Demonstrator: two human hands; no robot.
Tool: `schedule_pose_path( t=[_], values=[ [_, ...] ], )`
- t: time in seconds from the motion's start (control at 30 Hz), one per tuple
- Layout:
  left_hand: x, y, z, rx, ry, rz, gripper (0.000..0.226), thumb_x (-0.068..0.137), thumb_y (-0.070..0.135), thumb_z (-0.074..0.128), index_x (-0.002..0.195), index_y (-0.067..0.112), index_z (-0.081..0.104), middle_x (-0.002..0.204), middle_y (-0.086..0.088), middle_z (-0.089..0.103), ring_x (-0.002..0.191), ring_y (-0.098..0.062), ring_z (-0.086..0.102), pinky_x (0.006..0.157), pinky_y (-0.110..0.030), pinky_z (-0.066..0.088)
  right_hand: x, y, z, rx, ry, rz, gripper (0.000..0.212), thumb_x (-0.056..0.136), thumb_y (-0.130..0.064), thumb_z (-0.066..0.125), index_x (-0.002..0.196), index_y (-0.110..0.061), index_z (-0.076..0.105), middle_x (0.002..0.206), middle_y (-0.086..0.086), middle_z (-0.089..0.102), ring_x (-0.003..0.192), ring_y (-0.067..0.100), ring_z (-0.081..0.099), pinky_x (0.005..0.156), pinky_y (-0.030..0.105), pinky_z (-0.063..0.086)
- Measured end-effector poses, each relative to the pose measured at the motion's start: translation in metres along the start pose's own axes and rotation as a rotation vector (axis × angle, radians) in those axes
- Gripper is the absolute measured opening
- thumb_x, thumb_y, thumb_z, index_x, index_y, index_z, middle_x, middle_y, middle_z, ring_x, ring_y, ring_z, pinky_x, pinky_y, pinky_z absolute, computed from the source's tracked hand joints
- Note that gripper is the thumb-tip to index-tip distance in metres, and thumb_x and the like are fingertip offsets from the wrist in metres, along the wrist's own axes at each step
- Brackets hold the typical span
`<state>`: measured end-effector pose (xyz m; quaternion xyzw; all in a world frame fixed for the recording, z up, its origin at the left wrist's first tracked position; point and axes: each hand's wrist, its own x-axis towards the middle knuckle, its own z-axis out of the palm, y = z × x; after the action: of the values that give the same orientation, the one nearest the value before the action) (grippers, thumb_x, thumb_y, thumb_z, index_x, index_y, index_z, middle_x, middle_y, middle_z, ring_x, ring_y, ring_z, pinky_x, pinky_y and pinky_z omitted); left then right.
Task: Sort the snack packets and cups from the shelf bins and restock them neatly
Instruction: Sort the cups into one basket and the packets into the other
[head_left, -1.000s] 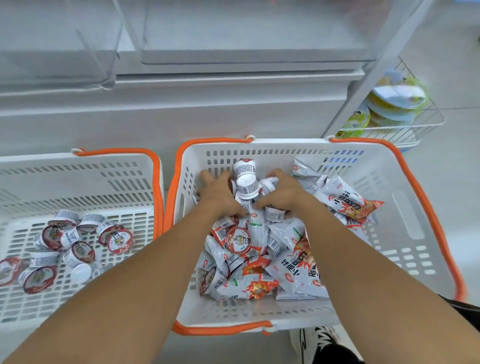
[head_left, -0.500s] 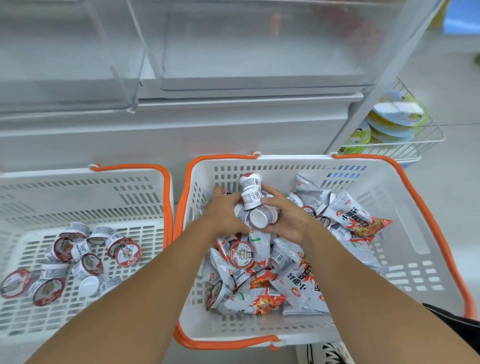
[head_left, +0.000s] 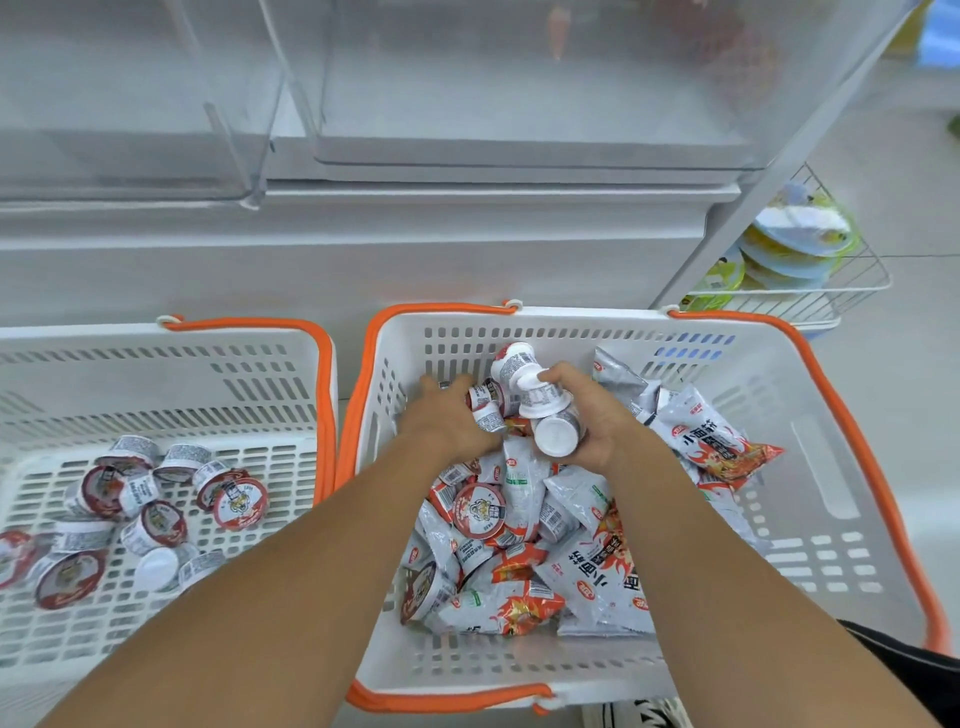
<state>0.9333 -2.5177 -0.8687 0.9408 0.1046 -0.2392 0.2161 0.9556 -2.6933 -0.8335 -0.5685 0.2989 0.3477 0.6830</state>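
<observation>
Both your hands, left hand (head_left: 457, 421) and right hand (head_left: 592, 415), clutch small cups (head_left: 535, 400) above the mixed basket (head_left: 831, 467); hold the stack snugly, then carry it left into the cup basket (head_left: 156, 384).

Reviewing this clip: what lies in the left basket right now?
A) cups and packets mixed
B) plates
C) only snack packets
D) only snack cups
D: the left basket shows only small round snack cups, while the packets lie in the right basket.

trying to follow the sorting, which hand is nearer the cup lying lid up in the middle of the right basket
Left. The left hand is just above that lid-up cup in the right basket, gripping small cups. The right hand is farther up and right, gripping stacked cups.
</observation>
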Motion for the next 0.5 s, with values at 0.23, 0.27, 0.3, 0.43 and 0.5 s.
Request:
schedule_pose_path(
  t=[0.23,0.27,0.3,0.43,0.5],
  values=[
    [0.003,0.016,0.004,0.226,0.077,0.006,0.090,0.073,0.069,0.069,0.141,0.020,0.036,0.139,-0.010,0.041,0.120,-0.032,0.054,0.090,-0.042,0.050,-0.003,-0.015,-0.015,0.153,-0.030,0.040,0.026,0.073,-0.029,0.072,0.093,-0.012,0.065,0.087,0.009,0.065,0.075,0.019,0.059,0.067,0.031,0.050],
    [0.004,0.014,0.000,0.189,0.055,0.012,0.091,0.070,0.066,0.072,0.140,0.020,0.037,0.137,-0.008,0.045,0.119,-0.031,0.054,0.092,-0.043,0.050,-0.005,-0.019,-0.015,0.159,-0.037,0.037,0.026,0.072,-0.029,0.073,0.090,-0.012,0.065,0.083,0.009,0.065,0.074,0.019,0.058,0.071,0.031,0.049],
    [0.005,0.011,-0.004,0.139,0.023,0.031,0.091,0.066,0.063,0.076,0.138,0.021,0.039,0.134,-0.005,0.048,0.117,-0.029,0.055,0.094,-0.043,0.050,-0.007,-0.021,-0.015,0.154,-0.037,0.036,0.024,0.072,-0.029,0.074,0.087,-0.012,0.064,0.077,0.008,0.064,0.070,0.019,0.057,0.074,0.031,0.048],
    [-0.004,0.002,-0.014,0.064,-0.157,0.188,0.090,0.058,0.054,0.086,0.133,0.028,0.043,0.129,0.002,0.057,0.110,-0.023,0.056,0.095,-0.038,0.049,-0.016,-0.023,-0.013,0.032,-0.031,0.064,0.023,0.075,-0.030,0.072,0.087,-0.011,0.065,0.075,0.009,0.065,0.065,0.019,0.058,0.070,0.034,0.050],
    [-0.011,0.006,-0.012,0.099,-0.181,0.253,0.087,0.059,0.048,0.088,0.131,0.028,0.043,0.127,0.001,0.059,0.107,-0.023,0.056,0.093,-0.039,0.050,-0.018,-0.018,-0.011,-0.030,-0.032,0.071,0.028,0.075,-0.031,0.073,0.093,-0.011,0.066,0.079,0.010,0.067,0.069,0.021,0.061,0.073,0.035,0.051]
  ],
)
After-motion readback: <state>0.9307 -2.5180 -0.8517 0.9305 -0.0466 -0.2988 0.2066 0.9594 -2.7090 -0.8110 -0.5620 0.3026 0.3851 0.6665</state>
